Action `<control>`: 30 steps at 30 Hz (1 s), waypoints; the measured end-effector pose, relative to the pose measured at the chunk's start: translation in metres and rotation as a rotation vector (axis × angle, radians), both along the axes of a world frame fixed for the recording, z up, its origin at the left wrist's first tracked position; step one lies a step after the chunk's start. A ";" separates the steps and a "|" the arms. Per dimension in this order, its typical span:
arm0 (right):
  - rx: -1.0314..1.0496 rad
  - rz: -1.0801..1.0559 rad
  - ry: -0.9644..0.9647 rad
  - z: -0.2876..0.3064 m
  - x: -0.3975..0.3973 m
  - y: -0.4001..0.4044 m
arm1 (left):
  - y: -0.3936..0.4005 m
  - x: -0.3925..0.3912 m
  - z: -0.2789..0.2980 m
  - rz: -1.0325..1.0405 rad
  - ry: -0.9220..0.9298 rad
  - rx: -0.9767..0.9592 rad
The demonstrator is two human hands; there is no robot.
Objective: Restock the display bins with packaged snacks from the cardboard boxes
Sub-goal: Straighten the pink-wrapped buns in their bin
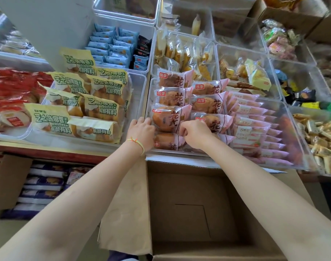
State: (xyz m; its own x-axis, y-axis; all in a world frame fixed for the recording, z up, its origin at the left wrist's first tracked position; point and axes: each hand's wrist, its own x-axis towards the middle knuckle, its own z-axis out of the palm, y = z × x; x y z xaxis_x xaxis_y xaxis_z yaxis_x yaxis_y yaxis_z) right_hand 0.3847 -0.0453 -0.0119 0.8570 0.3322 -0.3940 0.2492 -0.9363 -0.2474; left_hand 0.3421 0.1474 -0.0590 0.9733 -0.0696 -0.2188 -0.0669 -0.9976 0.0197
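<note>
A clear display bin (pixel 148 102) holds two columns of pink-wrapped round bread packs (pixel 172 97). My left hand (pixel 141 131) rests at the bin's front left corner, its fingers against the near pack (pixel 165 119). My right hand (pixel 194 132) has its fingers curled and pinches the pink end of a front-row pack (pixel 168 143). Right below my arms stands an open cardboard box (pixel 194 204); its visible inside shows only bare cardboard.
Yellow-green bread bags (pixel 82 102) fill the bin to the left, red bags (pixel 8 85) further left. Pink slim packs (pixel 255 125) lie to the right. Other clear bins of mixed snacks stand behind. A box of blue-white packs (pixel 42 185) sits lower left.
</note>
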 end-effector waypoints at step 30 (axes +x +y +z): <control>-0.247 0.153 -0.063 0.023 -0.008 -0.077 | -0.056 0.016 0.031 -0.407 0.346 0.043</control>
State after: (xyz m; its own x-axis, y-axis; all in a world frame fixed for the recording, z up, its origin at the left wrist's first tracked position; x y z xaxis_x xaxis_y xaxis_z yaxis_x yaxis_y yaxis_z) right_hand 0.3763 -0.1227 0.0110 0.8297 0.3605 -0.4262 0.4001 -0.9164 0.0037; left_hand 0.3582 0.0911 -0.0283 0.7396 -0.4103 -0.5335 -0.4456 -0.8926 0.0687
